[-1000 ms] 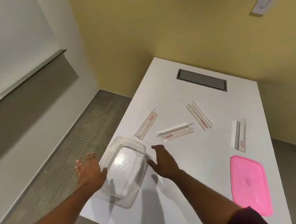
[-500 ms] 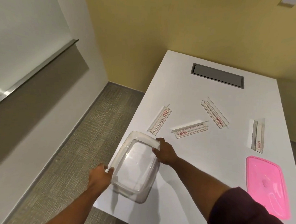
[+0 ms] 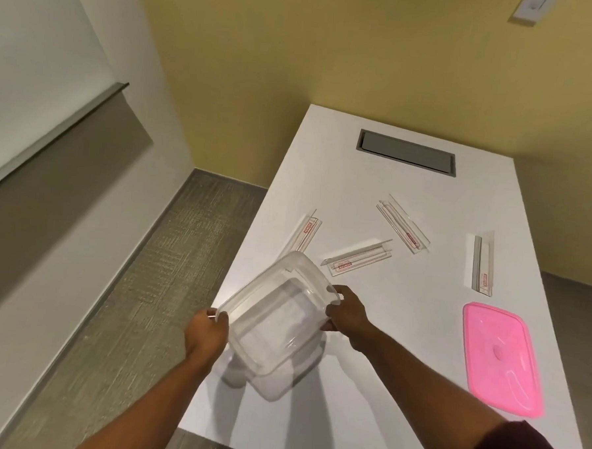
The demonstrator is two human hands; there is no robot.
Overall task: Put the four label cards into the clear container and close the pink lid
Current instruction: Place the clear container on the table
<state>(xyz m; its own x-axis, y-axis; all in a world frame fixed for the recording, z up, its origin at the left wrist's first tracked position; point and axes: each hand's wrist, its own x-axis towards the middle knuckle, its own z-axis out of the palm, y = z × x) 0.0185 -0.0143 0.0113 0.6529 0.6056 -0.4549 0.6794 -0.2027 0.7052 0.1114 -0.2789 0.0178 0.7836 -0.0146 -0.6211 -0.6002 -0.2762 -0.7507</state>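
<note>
Both hands are gripping the clear container [image 3: 276,321] at about 7 o'clock on the white table [image 3: 374,201], near its L edge. L hand [image 3: 206,336] is curling fingers over the rim at the container's 8 o'clock corner; R hand [image 3: 346,314] is pinching the rim at its 3 o'clock side, thumb on top. Container is looking tilted and lifted off the surface, shadow showing beneath it. Nothing inside it.

Four label cards are lying loose on the table, none in the container yet: first card [image 3: 304,233] at 12 o'clock from the container, its near end hidden behind the rim, touching or not I can't tell; second card [image 3: 358,258] at 1 o'clock, just beside; third card [image 3: 404,228] farther at 1 o'clock; fourth card [image 3: 483,263] well apart at 2 o'clock. Pink lid [image 3: 502,355] is lying flat at 3 o'clock, apart from everything.

Handling, my guess: container is thin clear plastic, light, flexy walls, prob slick, so I'm favouring the rim w/ two hands as now. Cards are looking like thin stiff clear strips, light, hard to lift off a flat top; I'm thinking pinch at the raised long edge. Lid is likely bendy; take it by an edge, press corners down to seat.
</note>
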